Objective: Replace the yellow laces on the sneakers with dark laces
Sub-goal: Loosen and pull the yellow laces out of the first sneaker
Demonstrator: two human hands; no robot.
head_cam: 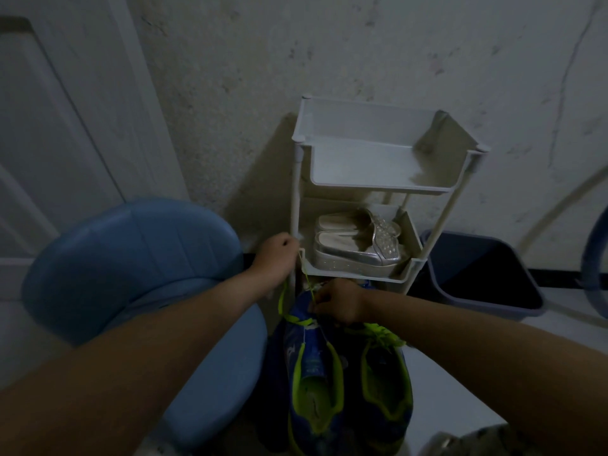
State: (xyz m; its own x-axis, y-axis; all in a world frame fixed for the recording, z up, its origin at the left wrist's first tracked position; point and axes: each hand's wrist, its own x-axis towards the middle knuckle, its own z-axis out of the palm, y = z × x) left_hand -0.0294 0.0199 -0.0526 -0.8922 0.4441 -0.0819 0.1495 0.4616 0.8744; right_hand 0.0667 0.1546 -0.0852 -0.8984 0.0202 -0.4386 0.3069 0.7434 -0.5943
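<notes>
Left hand (278, 255) clenched on yellow lace (282, 299), held taut near rack's (362, 189) lower corner, likely to strip it; right hand (339, 306) gripped sneaker (316, 366), steadying.

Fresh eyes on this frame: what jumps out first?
Blue sneakers with neon yellow trim sit at bottom centre. The left hand pulls a yellow lace up from them, while the right hand has its grip on the front of one shoe. Behind them, silver sandals sit on a shelf of a white rack, and a blue chair fills the left.
</notes>
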